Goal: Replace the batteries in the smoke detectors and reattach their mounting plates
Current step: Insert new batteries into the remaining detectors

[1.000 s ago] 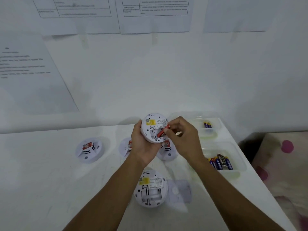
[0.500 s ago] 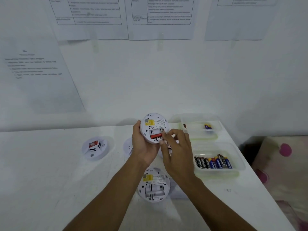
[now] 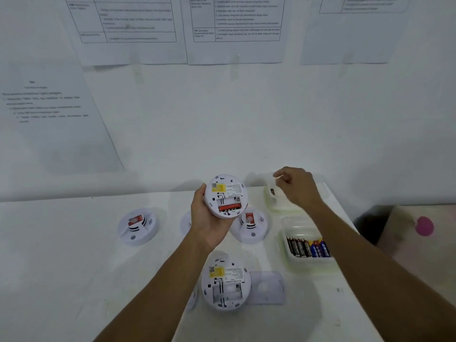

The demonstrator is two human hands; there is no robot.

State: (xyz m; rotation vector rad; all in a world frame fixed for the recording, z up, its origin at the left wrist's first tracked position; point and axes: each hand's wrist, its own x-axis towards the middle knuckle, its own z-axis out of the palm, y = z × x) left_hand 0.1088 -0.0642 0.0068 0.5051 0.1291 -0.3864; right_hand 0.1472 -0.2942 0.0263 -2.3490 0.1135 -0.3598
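Observation:
My left hand (image 3: 207, 224) grips a white smoke detector (image 3: 225, 192) above the table, its back turned to me. One red battery (image 3: 229, 207) lies in the lower slot of its open bay; the slot above is empty. My right hand (image 3: 296, 186) hovers over the far clear tub (image 3: 272, 202), fingers curled, with nothing visible between them. A second detector (image 3: 225, 285) lies back-up near me with an empty bay. A translucent mounting plate (image 3: 267, 287) lies beside it on the right.
A near clear tub (image 3: 296, 222) at the right holds several batteries (image 3: 307, 248). Face-up detectors sit at the left (image 3: 138, 225) and centre (image 3: 250, 224), a third (image 3: 185, 222) half hidden behind my left hand. The table ends at the right by pink-spotted fabric (image 3: 424, 225).
My right hand pressed the red battery into the held detector, then left it and moved right and away to above the far tub. The left hand kept the detector still.

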